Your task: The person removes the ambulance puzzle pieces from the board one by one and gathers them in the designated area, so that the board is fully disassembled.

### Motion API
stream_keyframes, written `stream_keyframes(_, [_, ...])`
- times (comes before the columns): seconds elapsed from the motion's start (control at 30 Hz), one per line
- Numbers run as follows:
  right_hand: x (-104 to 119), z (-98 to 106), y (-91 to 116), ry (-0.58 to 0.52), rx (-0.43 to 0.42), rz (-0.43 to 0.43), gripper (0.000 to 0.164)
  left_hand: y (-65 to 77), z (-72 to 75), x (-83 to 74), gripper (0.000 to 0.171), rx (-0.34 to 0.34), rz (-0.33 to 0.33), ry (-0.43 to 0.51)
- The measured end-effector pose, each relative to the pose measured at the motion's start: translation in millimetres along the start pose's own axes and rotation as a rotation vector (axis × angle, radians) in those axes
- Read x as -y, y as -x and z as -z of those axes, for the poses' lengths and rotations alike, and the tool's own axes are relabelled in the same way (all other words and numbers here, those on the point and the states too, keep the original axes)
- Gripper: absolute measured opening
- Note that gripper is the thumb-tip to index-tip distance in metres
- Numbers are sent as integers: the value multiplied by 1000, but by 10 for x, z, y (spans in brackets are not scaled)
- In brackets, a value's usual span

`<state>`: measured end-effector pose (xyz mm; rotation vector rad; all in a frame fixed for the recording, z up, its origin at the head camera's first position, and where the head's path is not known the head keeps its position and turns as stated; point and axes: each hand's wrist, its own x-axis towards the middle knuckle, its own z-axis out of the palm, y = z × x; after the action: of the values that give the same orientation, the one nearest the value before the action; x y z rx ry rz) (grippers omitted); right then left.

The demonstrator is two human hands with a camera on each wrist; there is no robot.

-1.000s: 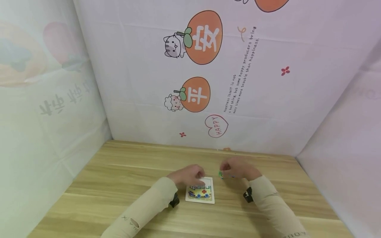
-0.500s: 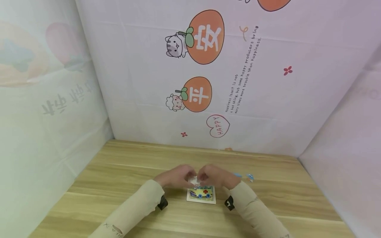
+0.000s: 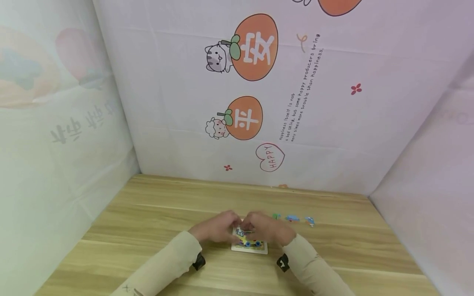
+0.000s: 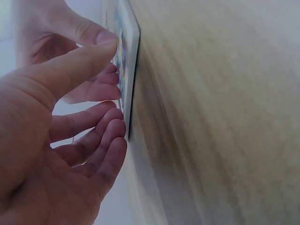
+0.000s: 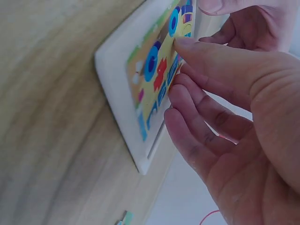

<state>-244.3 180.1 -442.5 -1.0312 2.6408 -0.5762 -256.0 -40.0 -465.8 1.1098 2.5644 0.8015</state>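
Observation:
A small white-framed jigsaw puzzle (image 3: 237,248) lies on the table, its picture showing a yellow ambulance with blue wheels and a red cross (image 5: 160,74). Over its far half, my left hand (image 3: 218,228) and right hand (image 3: 266,227) face each other, nearly meeting. In the right wrist view, the right thumb (image 5: 187,43) touches the picture while the bent fingers lie along its far part. Close to the board's edge (image 4: 133,70), the left fingers are loosely bent, well apart from the left thumb (image 4: 110,47). Both hands cover part of the picture.
To the right of the board lie a green puzzle piece (image 3: 276,216) and two blue pieces, one nearer (image 3: 292,218) and one farther right (image 3: 310,221). White printed cloth (image 3: 318,164) walls in the wooden table (image 3: 166,201) at the back and both sides.
My right hand has moved left from beside the loose pieces to the board, uncovering them. The left hand has shifted slightly left. Both hands now sit closer together over the picture.

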Motion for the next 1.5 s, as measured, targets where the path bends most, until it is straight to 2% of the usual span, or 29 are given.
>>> stream_keyframes(0.2, [-22,-42,41,0,-25,6,17,-31,-30,0,51,-11,-2,-47])
stream_keyframes(0.4, [-34,-52,39,-15,-43,25,18,-34,-40,7,53,-7,19,-23])
stream_keyframes(0.63, [-53,-70,26,-20,-38,-13,21,-54,-42,5,52,1,39,0])
stream_keyframes(0.9, [-49,-59,40,-42,-62,4,20,-59,-28,-29,52,5,57,-16])
stream_keyframes(1.2, [-80,-75,9,-194,-94,-21,5,-30,-9,-64,50,8,70,2])
stream_keyframes(1.5, [-198,-144,31,-324,-147,-95,5,-33,-26,-49,55,6,91,34])
